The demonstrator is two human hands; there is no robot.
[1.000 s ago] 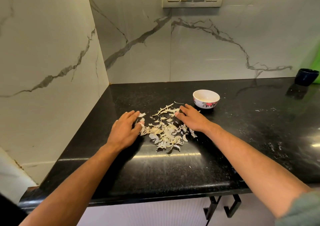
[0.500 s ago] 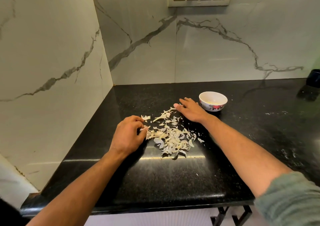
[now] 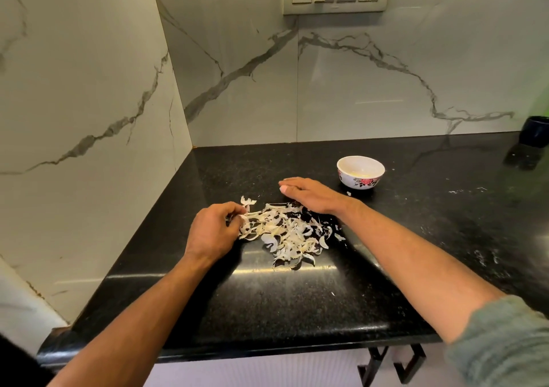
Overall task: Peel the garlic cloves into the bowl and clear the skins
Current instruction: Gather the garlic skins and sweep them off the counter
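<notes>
Garlic skins (image 3: 285, 235) heap on the counter (image 3: 297, 303); left hand (image 3: 212, 232) pinches some, right hand (image 3: 312, 195) lies flat behind. Bowl (image 3: 360, 172) holds pale cloves.

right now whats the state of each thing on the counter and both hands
garlic skins: loose pile on the counter, between the hands
bowl: upright, right of the pile; contents unclear
left hand: fingers curled, pinching skins at the pile's left edge
right hand: flat, fingers straight, resting at the pile's far edge
dark cup: upright at the far right, cut off by the frame
counter: scattered with small flecks
</notes>
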